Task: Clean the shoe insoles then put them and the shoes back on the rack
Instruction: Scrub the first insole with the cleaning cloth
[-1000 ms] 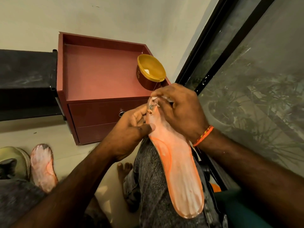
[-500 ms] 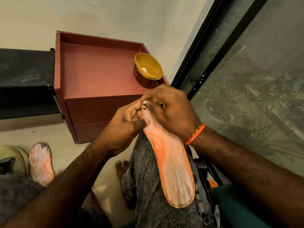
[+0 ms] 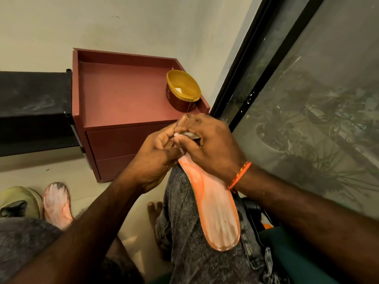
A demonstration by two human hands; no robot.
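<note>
A red cabinet with two drawers stands on a pale floor against a cream wall. A black-framed window fills the right; plants show dimly through it.

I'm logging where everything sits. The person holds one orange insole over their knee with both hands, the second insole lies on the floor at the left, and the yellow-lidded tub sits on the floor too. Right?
Not quite. The yellow-lidded tub sits on top of the red cabinet, not on the floor, as the head view shows. The rest holds: both hands, left hand and right hand, hold one orange insole over the knee, and the second insole lies on the floor at the left.
</note>
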